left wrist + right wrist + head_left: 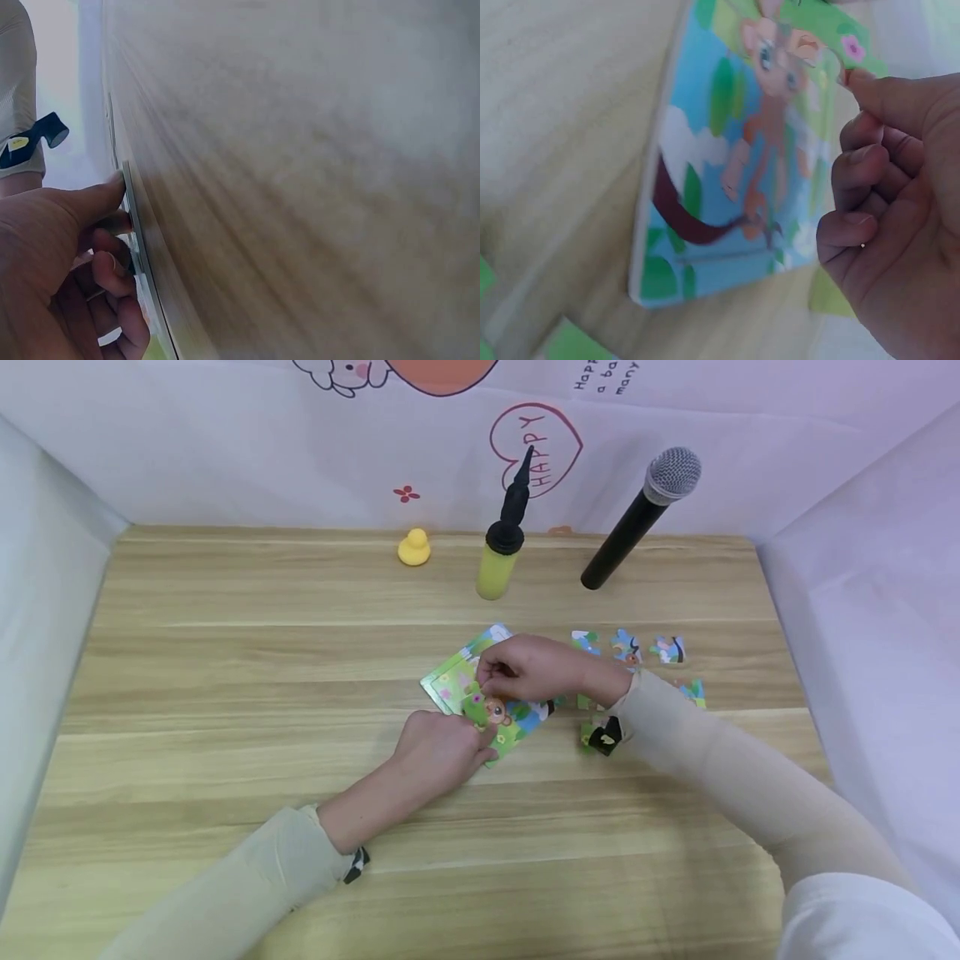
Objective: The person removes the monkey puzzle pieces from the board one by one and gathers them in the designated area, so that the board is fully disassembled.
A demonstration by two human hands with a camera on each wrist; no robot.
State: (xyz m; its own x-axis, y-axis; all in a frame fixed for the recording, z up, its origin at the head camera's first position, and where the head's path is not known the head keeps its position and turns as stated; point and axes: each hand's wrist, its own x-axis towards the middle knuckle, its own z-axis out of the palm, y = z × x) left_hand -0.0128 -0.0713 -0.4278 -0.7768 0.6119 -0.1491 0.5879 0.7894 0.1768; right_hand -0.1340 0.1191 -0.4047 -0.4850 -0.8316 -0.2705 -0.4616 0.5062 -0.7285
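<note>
A jigsaw puzzle board [450,682] with a monkey picture lies at an angle mid-table. At its near left edge, my left hand [441,747] grips the board; in the left wrist view the thumb [97,201] lies against the rim and the other fingers are curled. Over the board, my right hand [534,667] pinches a green puzzle piece [855,46] with a pink flower between thumb and forefinger. The monkey picture [705,180] fills much of the right wrist view. My right hand hides part of the board in the head view.
Several loose puzzle pieces [669,649] lie right of the board, some partly behind the right forearm. Along the back stand a yellow rubber duck [414,549], a hand pump [495,572] with a black nozzle, and a microphone [630,533]. White printed sheeting [225,452] borders the table.
</note>
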